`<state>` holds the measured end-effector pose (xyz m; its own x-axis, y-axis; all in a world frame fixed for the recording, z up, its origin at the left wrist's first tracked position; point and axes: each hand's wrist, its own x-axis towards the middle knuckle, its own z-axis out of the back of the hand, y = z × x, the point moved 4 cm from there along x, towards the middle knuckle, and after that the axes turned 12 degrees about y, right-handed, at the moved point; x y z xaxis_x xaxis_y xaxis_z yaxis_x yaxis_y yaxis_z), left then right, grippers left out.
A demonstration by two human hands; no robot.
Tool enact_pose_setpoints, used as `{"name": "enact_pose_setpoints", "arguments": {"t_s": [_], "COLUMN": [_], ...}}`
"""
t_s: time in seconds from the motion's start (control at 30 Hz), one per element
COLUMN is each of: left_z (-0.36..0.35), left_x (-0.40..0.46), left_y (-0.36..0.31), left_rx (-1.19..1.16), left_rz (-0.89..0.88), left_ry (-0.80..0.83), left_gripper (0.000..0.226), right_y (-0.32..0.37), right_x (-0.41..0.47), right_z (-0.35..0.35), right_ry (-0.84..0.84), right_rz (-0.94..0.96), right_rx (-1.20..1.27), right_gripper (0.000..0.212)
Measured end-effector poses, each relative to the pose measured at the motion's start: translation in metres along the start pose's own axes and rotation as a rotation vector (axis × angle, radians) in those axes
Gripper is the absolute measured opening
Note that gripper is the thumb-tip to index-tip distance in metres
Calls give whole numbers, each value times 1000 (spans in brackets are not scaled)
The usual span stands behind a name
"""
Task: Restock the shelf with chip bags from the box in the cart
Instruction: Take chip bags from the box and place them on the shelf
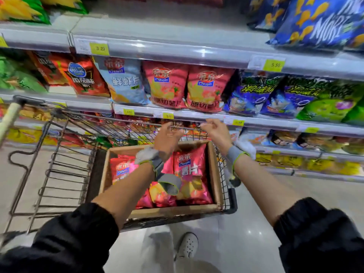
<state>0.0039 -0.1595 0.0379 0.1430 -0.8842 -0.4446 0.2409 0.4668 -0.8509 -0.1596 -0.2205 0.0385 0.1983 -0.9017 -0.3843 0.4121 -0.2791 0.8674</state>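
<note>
On the far left I am seeing the cart's pale handle [9,119] slanting out of view, and beside it the wire cart [65,154] standing against the shelving. Moving right, the cardboard box [213,174] is sitting in the cart's right-hand end, and the pink chip bags [190,170] are lying inside it, some flat, some overlapping. My left hand [167,141] is reaching over the box toward the cart's far rim; its fingers are curled loosely and I am not seeing anything pinched in them, though blur is making it hard to tell whether they are touching the wire. A grey strap is hanging from that wrist. Further right, my right hand [217,133] is curling its fingers at the same rim, just under the shelf edge [197,115]; I cannot tell if it is gripping the wire. Above both hands, two matching pink bags on the shelf [204,89] are standing upright side by side, with blue and green bags [295,99] to their right.
</note>
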Motion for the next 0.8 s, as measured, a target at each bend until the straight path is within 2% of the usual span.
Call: {"name": "enact_pose_setpoints", "arguments": {"t_s": [0.1,0.17,0.23,0.3,0.43,0.57,0.63,0.7,0.8], "left_z": [-17,-25,-32,-38,-59,-67,-72,-77,-77], "left_x": [-6,-10,-13,-19,-15,-17,-13,-11,-4], "left_y": [39,59,79,96,135,142,147,152,156], "left_rx": [-40,-37,-100,-120,-93,-95,-106,-145,-167], "left_rz": [111,153,183,233,296,322,330,364,405], "left_ry": [54,53,65,112,215,237,247,242,237], "left_gripper": [70,60,53,51,78,44,46,55,53], "right_y": [-43,-68,-92,-110,-135,-154,-167,-170,-171], "right_x": [-14,-22,-24,-30,-41,-40,-34,-33,-26], "right_z": [-9,-20,-29,-39,-53,-71,-77,-76,-77], "right_ry": [68,134,103,67,37,79,107,118,83], "right_rz": [-79,-151,-230,-301,-404,-490,-521,-553,-585], "right_rx": [-26,-19,52,58,72,37,33,22,16], "right_gripper": [23,23,32,29,54,74,80,76,74]}}
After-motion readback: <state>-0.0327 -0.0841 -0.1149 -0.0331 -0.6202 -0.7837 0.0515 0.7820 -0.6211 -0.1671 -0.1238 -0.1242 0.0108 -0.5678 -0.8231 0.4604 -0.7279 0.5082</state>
